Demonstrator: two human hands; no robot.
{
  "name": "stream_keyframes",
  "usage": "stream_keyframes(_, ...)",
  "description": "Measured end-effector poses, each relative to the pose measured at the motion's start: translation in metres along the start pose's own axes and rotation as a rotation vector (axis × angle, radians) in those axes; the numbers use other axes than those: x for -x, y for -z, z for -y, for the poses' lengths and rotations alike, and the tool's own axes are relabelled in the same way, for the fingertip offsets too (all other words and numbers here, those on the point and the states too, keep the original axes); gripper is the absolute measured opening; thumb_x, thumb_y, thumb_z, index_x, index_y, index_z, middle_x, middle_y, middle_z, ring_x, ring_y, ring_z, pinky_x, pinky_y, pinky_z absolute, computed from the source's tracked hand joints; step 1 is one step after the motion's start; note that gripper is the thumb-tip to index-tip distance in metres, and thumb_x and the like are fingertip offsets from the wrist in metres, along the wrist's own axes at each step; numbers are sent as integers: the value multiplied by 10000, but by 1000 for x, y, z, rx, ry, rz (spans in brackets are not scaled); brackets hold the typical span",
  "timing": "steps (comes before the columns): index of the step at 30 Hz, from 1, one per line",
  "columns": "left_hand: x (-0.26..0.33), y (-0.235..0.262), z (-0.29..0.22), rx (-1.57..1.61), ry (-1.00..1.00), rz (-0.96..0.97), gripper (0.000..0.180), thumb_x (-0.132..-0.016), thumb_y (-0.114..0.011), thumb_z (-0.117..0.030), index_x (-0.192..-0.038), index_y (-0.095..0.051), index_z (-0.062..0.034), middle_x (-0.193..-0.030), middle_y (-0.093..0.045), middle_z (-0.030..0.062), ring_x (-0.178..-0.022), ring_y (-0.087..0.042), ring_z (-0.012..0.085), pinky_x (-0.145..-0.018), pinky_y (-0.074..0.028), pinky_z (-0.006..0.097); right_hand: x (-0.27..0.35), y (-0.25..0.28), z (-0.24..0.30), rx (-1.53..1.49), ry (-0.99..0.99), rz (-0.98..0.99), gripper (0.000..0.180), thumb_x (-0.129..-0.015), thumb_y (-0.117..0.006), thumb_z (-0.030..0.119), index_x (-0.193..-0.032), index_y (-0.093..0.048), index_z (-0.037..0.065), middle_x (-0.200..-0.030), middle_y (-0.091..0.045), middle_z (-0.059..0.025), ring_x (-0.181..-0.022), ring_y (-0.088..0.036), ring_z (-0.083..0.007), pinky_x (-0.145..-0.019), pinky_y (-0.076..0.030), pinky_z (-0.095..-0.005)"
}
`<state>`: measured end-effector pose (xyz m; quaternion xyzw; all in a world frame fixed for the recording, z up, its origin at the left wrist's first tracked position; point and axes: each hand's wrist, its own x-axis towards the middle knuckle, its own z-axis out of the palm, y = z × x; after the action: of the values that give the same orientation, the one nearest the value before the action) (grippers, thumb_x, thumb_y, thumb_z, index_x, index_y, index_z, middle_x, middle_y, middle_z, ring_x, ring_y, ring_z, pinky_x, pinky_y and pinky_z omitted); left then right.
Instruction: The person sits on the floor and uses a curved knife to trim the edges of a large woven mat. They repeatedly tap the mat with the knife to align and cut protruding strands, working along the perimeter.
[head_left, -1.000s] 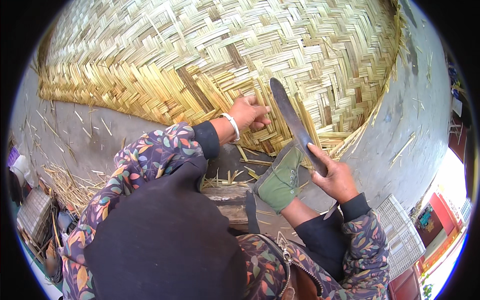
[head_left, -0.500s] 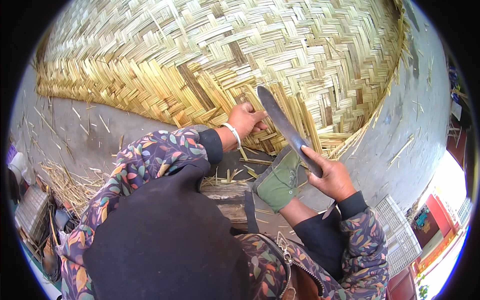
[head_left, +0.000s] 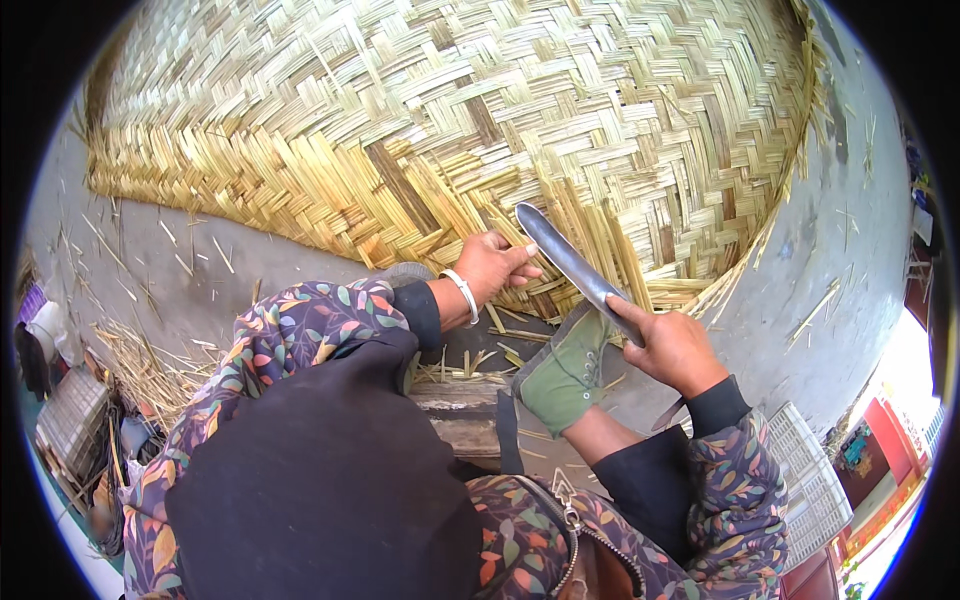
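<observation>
A big woven mat (head_left: 400,110) of pale, flat reed-like strips fills the far half of the view. Its near edge has yellower strips, some loose and sticking up. My right hand (head_left: 675,345) is closed round the near end of a long, dark metal blade (head_left: 565,255) with a rounded tip, hollowed along its length. The blade slants up and left over the loose strips (head_left: 575,210). By its tip, my left hand (head_left: 490,268), wearing a white bangle (head_left: 461,293), has its fingers drawn together at the mat's edge. What they pinch, if anything, is too small to make out.
My green canvas shoe (head_left: 565,375) stands below the blade, against the mat's edge. A worn wooden piece (head_left: 465,412) lies between my legs. Loose straw (head_left: 150,365) is heaped at the left, and a pale plastic crate (head_left: 805,480) stands at the lower right.
The blade's tip has dropped nearer my left hand, and the blade has tilted flatter, turning its hollow face into view. My left hand stays by the mat's edge. The whole view has shifted slightly.
</observation>
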<state>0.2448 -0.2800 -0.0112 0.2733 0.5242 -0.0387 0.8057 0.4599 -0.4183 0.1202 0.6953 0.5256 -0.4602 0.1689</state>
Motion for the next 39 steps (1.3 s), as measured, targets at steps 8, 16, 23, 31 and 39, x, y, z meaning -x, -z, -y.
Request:
stream_keyframes(8, -6, 4, -3, 172, 65, 27, 237, -955, -639, -228, -1013, -545, -18, -950, -652, 78, -878, -705, 174, -658, -575, 220, -34, -40, 3, 159, 81, -182, 726, -773, -694, 253, -1440, -418, 331, -718, -657, -107, -632, -663, -293, -569, -538, -420)
stream_keyframes(16, -8, 2, -1, 168, 203, 120, 212, -969, -610, -257, -998, -559, -53, -860, -657, 41, -810, -713, 154, -599, -565, 221, -46, -49, 0, 106, 119, -301, 753, -760, -719, 231, -1440, -417, 349, -732, -653, -93, -634, -661, -279, -569, -545, -400)
stream_keyframes(23, -9, -6, 8, 199, 333, 129, 217, -961, -612, -221, -1013, -556, -17, -863, -656, 88, -703, -708, 203, -507, -561, 264, -47, -50, 4, 136, 83, -262, 765, -759, -728, 242, -1446, -411, 357, -715, -644, -95, -626, -660, -274, -569, -546, -399)
stream_keyframes(31, -17, -14, -4, 63, 104, -98, 353, -952, -623, -326, -945, -591, 25, -718, -660, 92, -618, -694, 170, -474, -545, 255, -47, -49, 6, 187, 82, -254, 761, -760, -726, 244, -1446, -414, 349, -714, -642, -98, -616, -658, -273, -555, -544, -401)
stream_keyframes(39, -8, 0, -19, -1379, -344, -103, 621, -811, -623, -643, -676, -696, -41, -645, -646, 179, -620, -646, 358, -610, -517, 462, -44, -54, 9, 223, 78, -302, 744, -765, -702, 217, -1442, -424, 352, -702, -630, -105, -582, -654, -270, -522, -536, -392)
